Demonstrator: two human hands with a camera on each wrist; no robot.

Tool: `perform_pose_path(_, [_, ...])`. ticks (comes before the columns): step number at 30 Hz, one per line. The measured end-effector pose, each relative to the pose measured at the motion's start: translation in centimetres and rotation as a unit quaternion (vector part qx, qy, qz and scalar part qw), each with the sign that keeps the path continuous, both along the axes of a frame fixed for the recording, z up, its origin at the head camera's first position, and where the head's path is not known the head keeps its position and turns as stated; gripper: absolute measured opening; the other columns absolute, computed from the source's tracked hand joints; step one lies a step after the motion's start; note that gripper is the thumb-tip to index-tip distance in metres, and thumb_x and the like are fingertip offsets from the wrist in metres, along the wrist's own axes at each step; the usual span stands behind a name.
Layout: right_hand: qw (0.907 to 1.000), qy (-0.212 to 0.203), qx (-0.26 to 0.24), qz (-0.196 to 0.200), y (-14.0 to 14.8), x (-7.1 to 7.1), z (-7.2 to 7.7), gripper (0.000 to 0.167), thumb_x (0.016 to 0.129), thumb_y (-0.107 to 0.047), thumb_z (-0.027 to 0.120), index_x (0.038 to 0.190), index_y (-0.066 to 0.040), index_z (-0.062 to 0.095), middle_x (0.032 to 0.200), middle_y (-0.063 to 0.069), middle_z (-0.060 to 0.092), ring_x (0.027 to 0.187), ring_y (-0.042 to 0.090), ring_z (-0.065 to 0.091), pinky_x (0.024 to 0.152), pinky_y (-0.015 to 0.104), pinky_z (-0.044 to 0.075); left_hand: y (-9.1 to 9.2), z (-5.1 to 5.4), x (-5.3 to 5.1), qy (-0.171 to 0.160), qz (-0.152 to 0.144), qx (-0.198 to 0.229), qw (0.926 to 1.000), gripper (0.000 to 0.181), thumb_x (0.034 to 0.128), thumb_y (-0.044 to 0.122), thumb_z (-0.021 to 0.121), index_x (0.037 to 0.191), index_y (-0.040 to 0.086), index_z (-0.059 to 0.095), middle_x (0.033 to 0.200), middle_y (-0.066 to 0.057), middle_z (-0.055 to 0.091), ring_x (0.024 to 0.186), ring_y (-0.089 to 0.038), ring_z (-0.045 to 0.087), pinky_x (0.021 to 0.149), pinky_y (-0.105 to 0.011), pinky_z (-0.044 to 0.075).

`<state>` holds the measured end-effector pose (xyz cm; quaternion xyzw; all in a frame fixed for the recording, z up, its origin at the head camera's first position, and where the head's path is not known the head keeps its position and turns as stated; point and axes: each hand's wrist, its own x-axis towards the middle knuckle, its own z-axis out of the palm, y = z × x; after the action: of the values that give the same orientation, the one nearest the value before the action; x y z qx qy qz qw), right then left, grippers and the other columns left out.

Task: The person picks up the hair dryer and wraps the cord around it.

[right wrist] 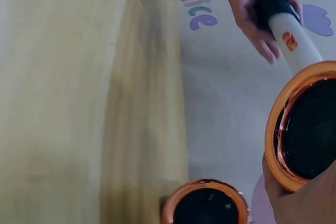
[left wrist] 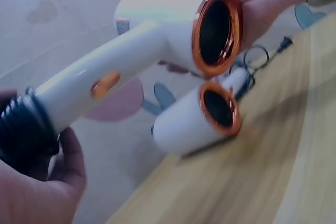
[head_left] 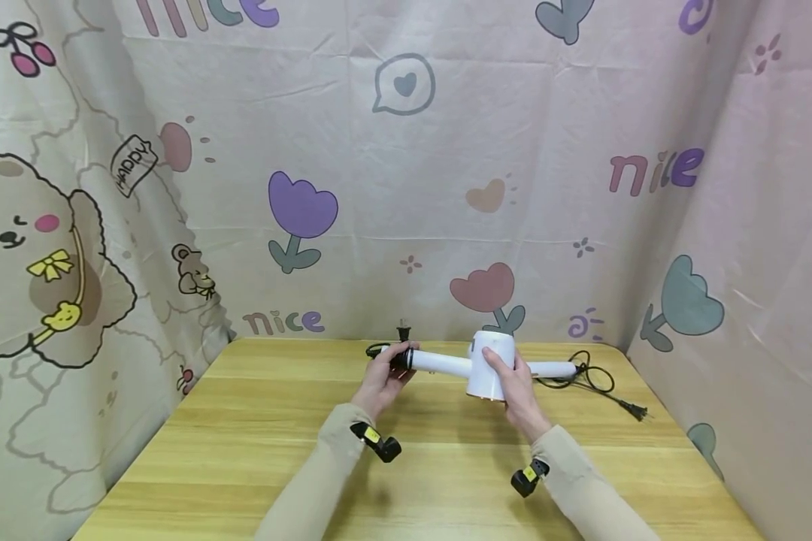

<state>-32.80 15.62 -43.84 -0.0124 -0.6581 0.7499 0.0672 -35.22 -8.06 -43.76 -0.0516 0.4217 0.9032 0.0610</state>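
Note:
A white hair dryer [head_left: 490, 368] with a copper-coloured rim is held up above the table, its handle pointing left. My right hand [head_left: 522, 394] grips its barrel from the right side. At the handle's end, my left hand [head_left: 382, 382] holds the black cord [left wrist: 26, 127] wound in coils round it. The cord's plug [head_left: 404, 331] sticks up beyond the left fingers. In the left wrist view, an orange switch [left wrist: 105, 84] shows on the handle. A second white hair dryer [left wrist: 191, 119] lies on the table behind, mostly hidden by the first in the head view.
The second dryer's handle [head_left: 552, 369] points right, and its loose black cord [head_left: 598, 382] ends in a plug [head_left: 634, 410] near the table's right edge. The wooden table [head_left: 257, 443] meets a patterned curtain [head_left: 392, 188] at the back and sides.

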Motion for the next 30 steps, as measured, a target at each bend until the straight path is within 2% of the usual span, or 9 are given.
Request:
perform_pose_path(5, [0.9994, -0.025, 0.024, 0.007, -1.0, -0.5, -1.1, 0.063, 0.091, -0.04, 0.068, 0.14, -0.009, 0.043, 0.11, 0.012, 0.061, 0.085, 0.015, 0.064, 0.074, 0.032, 0.055, -2.7, -1.3, 0.2, -0.004, -0.033, -0.063, 0.9975, 0.004, 0.0895, 0.017, 0.066, 0.091, 0.013, 0.065, 0.102, -0.004, 0.058, 0.084, -0.014, 0.055, 0.079, -0.031, 0.049])
perform_pose_path(9, [0.9982, -0.046, 0.031, 0.026, -2.3, -0.7, -1.6, 0.068, 0.089, -0.046, 0.068, 0.14, -0.011, 0.043, 0.112, 0.011, 0.062, 0.089, 0.016, 0.063, 0.08, 0.031, 0.053, -5.0, -1.9, 0.5, -0.005, -0.049, -0.087, 0.9949, 0.004, 0.0898, 0.016, 0.063, 0.09, 0.012, 0.063, 0.102, -0.007, 0.054, 0.08, -0.015, 0.053, 0.071, -0.028, 0.05])
perform_pose_path(13, [0.9963, -0.063, 0.034, 0.048, -3.6, -0.9, -1.9, 0.073, 0.087, -0.051, 0.068, 0.142, -0.011, 0.042, 0.115, 0.011, 0.062, 0.092, 0.016, 0.063, 0.083, 0.029, 0.051, -7.1, -2.2, 1.0, -0.004, -0.06, -0.094, 0.9938, 0.009, 0.0908, 0.014, 0.063, 0.098, 0.008, 0.063, 0.106, -0.012, 0.053, 0.084, -0.019, 0.057, 0.068, -0.027, 0.054])
perform_pose_path(19, [0.9934, -0.076, 0.027, 0.081, -5.2, -1.5, -2.6, 0.078, 0.086, -0.051, 0.07, 0.145, -0.009, 0.039, 0.116, 0.011, 0.064, 0.091, 0.016, 0.065, 0.081, 0.029, 0.053, -10.5, -2.7, 2.0, -0.018, -0.095, -0.101, 0.9902, 0.016, 0.0944, 0.01, 0.062, 0.109, 0.005, 0.065, 0.117, -0.019, 0.054, 0.093, -0.027, 0.067, 0.084, -0.035, 0.059])
perform_pose_path(26, [0.9881, -0.099, -0.011, 0.117, -6.4, -2.4, -3.6, 0.073, 0.086, -0.05, 0.069, 0.136, -0.002, 0.044, 0.103, 0.008, 0.066, 0.085, 0.017, 0.066, 0.075, 0.031, 0.056, -13.3, -2.8, 2.5, -0.001, -0.177, -0.097, 0.9794, 0.024, 0.0955, 0.001, 0.057, 0.114, 0.009, 0.07, 0.132, -0.026, 0.043, 0.11, -0.04, 0.063, 0.095, -0.036, 0.054])
perform_pose_path(28, [0.9862, -0.11, -0.011, 0.123, -6.7, -2.7, -4.0, 0.074, 0.085, -0.052, 0.069, 0.132, 0.0, 0.047, 0.098, 0.007, 0.067, 0.082, 0.017, 0.066, 0.073, 0.031, 0.056, -13.6, -2.8, 2.6, 0.008, -0.183, -0.099, 0.978, 0.024, 0.0952, 0.0, 0.057, 0.114, 0.008, 0.069, 0.132, -0.025, 0.044, 0.113, -0.041, 0.062, 0.1, -0.04, 0.05])
perform_pose_path(30, [0.9845, -0.115, -0.007, 0.132, -7.1, -3.0, -4.4, 0.075, 0.084, -0.053, 0.069, 0.13, 0.001, 0.048, 0.097, 0.007, 0.067, 0.082, 0.017, 0.066, 0.074, 0.03, 0.056, -13.9, -2.9, 2.7, 0.015, -0.177, -0.099, 0.9791, 0.022, 0.0947, 0.0, 0.057, 0.113, 0.006, 0.069, 0.13, -0.024, 0.046, 0.112, -0.041, 0.062, 0.104, -0.043, 0.047])
